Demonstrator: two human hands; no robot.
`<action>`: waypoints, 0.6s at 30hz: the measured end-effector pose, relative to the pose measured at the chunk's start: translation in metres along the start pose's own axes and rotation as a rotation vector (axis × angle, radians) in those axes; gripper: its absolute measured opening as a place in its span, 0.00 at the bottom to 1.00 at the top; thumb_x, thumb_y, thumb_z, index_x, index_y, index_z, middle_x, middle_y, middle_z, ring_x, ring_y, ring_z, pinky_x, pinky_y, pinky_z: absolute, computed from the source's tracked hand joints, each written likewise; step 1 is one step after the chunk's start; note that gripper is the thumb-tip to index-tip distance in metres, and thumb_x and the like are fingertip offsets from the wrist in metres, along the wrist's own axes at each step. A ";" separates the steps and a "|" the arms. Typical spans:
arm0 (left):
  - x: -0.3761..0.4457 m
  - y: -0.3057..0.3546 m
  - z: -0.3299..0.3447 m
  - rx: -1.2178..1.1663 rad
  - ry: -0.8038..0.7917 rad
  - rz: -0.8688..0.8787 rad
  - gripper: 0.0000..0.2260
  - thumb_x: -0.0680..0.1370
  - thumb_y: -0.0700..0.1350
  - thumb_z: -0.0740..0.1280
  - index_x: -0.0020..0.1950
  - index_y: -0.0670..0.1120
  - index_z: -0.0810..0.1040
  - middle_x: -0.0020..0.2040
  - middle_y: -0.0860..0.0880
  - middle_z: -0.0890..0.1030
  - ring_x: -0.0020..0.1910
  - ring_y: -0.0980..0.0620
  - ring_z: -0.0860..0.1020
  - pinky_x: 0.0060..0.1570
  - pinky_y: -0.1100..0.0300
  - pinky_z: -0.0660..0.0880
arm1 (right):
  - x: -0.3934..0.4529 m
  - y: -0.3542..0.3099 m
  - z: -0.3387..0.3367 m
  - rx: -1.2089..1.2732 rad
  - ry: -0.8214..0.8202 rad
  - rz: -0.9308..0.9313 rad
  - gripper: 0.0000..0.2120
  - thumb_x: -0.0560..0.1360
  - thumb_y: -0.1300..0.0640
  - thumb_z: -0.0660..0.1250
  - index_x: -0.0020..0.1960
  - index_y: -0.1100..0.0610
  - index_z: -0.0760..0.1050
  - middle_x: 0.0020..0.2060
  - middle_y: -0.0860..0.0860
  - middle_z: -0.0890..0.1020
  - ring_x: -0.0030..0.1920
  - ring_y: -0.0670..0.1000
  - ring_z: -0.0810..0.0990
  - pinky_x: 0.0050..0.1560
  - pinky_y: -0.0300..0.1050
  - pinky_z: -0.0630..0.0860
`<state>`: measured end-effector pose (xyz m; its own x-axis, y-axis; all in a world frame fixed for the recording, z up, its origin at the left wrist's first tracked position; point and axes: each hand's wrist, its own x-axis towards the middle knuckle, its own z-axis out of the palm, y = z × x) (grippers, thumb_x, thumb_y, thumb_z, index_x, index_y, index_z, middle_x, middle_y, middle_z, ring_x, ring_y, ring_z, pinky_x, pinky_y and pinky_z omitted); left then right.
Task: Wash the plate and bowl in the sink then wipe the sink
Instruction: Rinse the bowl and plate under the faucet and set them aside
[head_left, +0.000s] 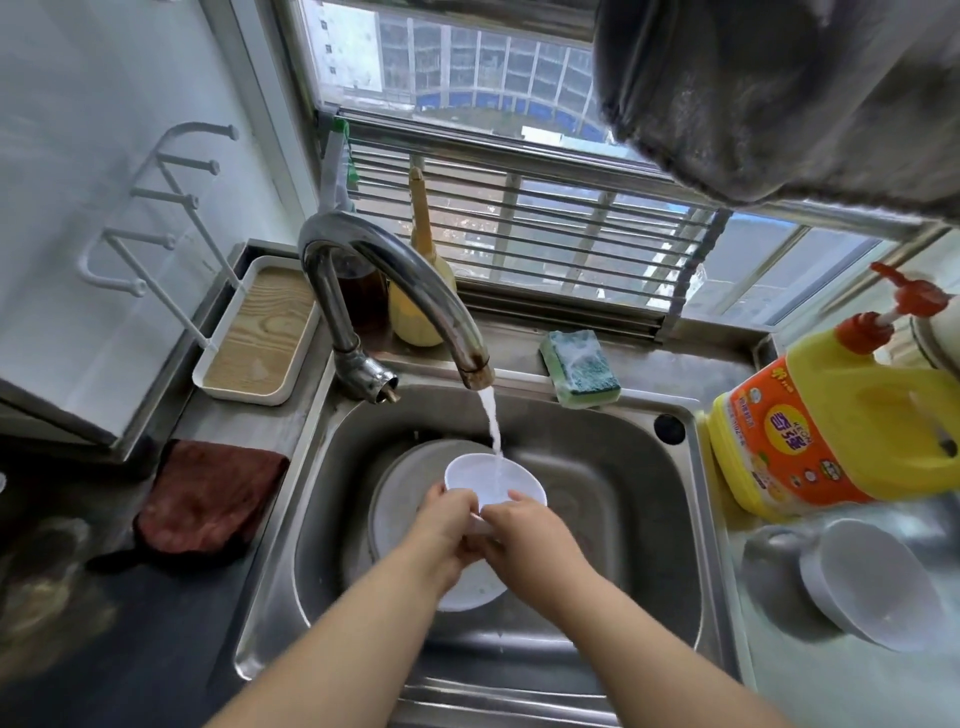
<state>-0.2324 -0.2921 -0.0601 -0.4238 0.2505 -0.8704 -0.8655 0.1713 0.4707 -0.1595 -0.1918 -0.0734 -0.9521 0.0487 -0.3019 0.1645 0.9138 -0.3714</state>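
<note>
A small white bowl (483, 478) is held over the steel sink (613, 483) under running water from the curved tap (395, 280). My left hand (447, 525) grips its near left rim and my right hand (524, 535) grips its near right rim. Below the bowl a white plate (400, 509) lies on the sink floor, partly hidden by my hands. A green and yellow sponge (579, 366) with foam rests on the ledge behind the sink.
A yellow detergent bottle (841, 421) with a red pump stands right of the sink. White bowls (872, 582) lie on the right drainboard. A dark red cloth (208, 493) lies left of the sink, beside a white tray (260, 332) with a rack.
</note>
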 end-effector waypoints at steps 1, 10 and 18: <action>0.003 0.001 -0.001 0.022 0.002 0.005 0.22 0.73 0.32 0.53 0.66 0.43 0.66 0.45 0.39 0.75 0.35 0.43 0.76 0.30 0.54 0.77 | -0.002 0.006 0.000 -0.032 0.006 -0.039 0.23 0.73 0.43 0.54 0.43 0.59 0.79 0.42 0.54 0.83 0.52 0.56 0.79 0.70 0.48 0.64; 0.000 0.003 -0.003 -0.022 -0.092 0.017 0.17 0.74 0.37 0.57 0.62 0.47 0.70 0.48 0.40 0.76 0.43 0.41 0.77 0.41 0.50 0.78 | -0.003 0.014 0.005 0.233 0.219 -0.067 0.10 0.70 0.54 0.67 0.34 0.54 0.68 0.30 0.51 0.74 0.37 0.53 0.71 0.52 0.46 0.69; 0.013 0.000 -0.009 -0.074 -0.207 -0.042 0.34 0.74 0.72 0.50 0.63 0.48 0.77 0.56 0.44 0.81 0.58 0.46 0.75 0.64 0.47 0.60 | -0.005 -0.001 -0.018 1.068 0.372 0.332 0.31 0.61 0.33 0.69 0.41 0.62 0.76 0.36 0.57 0.80 0.37 0.54 0.79 0.41 0.56 0.77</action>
<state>-0.2400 -0.2978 -0.0728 -0.3296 0.4361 -0.8373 -0.9019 0.1169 0.4159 -0.1600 -0.1860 -0.0560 -0.8096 0.4964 -0.3132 0.3827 0.0419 -0.9229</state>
